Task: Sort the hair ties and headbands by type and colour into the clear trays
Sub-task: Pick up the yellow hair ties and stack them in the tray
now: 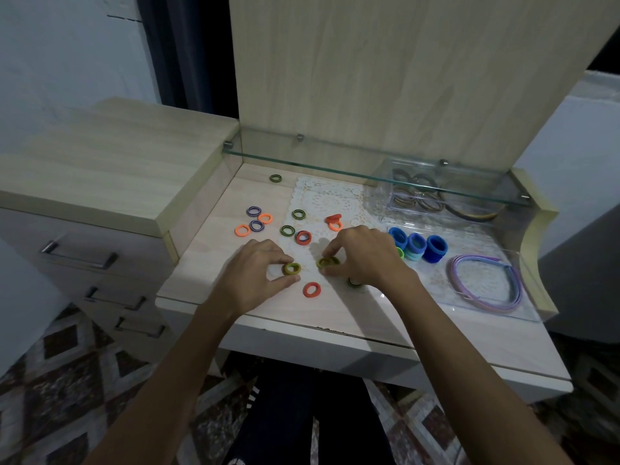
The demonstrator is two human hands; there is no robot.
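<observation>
Loose hair ties lie scattered on the dresser top: orange ones (242,230), purple ones (254,211), green-and-black ones (287,230) and red ones (311,289). My left hand (255,273) pinches an olive-green hair tie (292,269) between thumb and fingers. My right hand (364,255) pinches a second olive-green hair tie (327,262) just to its right. A near clear tray (526,283) on the right holds stacked blue hair ties (435,249) and purple headbands (486,283). A far clear tray (385,203) under the glass shelf holds brownish hair ties and a headband.
A glass shelf (335,162) juts out above the back of the dresser top. A white lace doily (328,196) lies in the middle. A raised drawer unit (110,169) stands at the left. A tall wooden panel rises behind.
</observation>
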